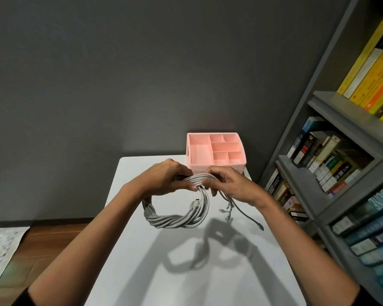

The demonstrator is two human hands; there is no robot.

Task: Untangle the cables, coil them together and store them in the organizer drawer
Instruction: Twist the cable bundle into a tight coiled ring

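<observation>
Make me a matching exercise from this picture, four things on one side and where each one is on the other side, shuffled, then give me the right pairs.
1. cable coil
2. pink organizer
3. loose cable ends
4. books

A. on the grey shelves at the right
B. gripped by the left hand and the right hand
C. dangling under the right hand
D. at the far end of the white table, compartments empty

Pairs: 1-B, 2-D, 3-C, 4-A.
</observation>
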